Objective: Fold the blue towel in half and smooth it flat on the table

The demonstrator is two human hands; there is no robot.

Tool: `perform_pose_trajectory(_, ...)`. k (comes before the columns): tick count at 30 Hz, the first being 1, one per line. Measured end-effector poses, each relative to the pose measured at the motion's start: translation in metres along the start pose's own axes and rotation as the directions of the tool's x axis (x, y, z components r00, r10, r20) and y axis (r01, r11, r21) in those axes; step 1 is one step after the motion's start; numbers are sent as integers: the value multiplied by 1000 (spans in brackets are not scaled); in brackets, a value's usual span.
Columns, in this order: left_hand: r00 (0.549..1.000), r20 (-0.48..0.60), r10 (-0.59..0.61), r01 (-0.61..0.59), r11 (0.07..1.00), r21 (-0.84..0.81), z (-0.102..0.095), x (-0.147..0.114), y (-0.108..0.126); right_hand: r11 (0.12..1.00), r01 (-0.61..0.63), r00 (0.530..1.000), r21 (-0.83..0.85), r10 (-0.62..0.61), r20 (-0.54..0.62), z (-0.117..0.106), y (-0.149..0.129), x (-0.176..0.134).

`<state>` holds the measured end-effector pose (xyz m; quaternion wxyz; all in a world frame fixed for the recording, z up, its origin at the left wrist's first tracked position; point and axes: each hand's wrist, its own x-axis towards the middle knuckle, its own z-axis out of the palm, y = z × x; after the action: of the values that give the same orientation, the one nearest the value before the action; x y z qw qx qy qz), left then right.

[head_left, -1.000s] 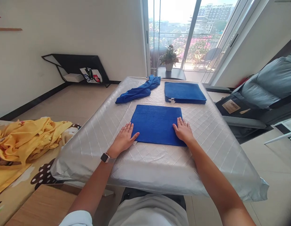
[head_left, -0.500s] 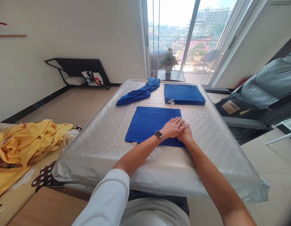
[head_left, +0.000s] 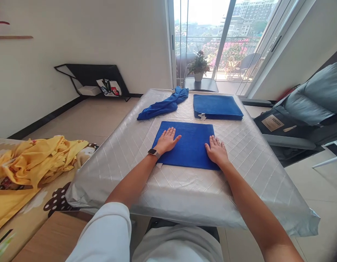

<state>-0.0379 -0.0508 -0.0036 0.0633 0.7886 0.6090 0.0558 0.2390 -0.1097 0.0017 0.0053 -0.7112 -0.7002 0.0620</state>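
Observation:
A blue towel (head_left: 188,145) lies flat and smooth in front of me on the table, with a small white tag at its near left corner. My left hand (head_left: 167,141), with a watch on the wrist, rests palm down on the towel's left part, fingers outstretched. At the right edge of the towel, my right hand (head_left: 216,150) lies flat with its fingers stretched forward and thumb apart. Beyond it sits a neat stack of blue towels (head_left: 217,105) with white tags. A crumpled blue towel (head_left: 164,104) lies twisted at the far left of the table.
A silver quilted cover (head_left: 124,160) drapes over the table. Left of it, yellow cloth (head_left: 40,160) is heaped on a patterned surface beside a wooden box (head_left: 52,238). A grey chair (head_left: 288,142) stands at the right, and a potted plant (head_left: 199,72) behind the table.
My left hand has slid left across the towel, away from my right hand, where the two had lain together at the right edge. The right hand stays near that edge.

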Motion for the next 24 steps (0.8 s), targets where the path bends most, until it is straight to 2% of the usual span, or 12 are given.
perform_pose_trajectory(3,975,-49,-216,216,976,-6,-1,0,-32,1000,0,1000,-5,0,9,0,1,1)
perform_pose_trajectory(5,960,-64,-273,273,962,-16,0,1,-44,1000,-3,1000,-8,3,14,0,2,2)
perform_pose_trajectory(11,960,-77,-271,267,962,-59,1,4,-50,1000,-10,999,-28,11,34,1,1,3)
perform_pose_trajectory(16,965,-48,-257,254,965,-59,-4,3,-50,1000,-21,995,-15,23,99,-8,5,8)
perform_pose_trajectory(21,968,-37,-247,244,967,-73,-6,3,-52,1000,-10,999,-22,11,38,-28,-2,43)
perform_pose_trajectory(24,970,-49,-239,236,969,-73,-5,4,-53,1000,0,1000,1,0,-4,-32,-8,69)
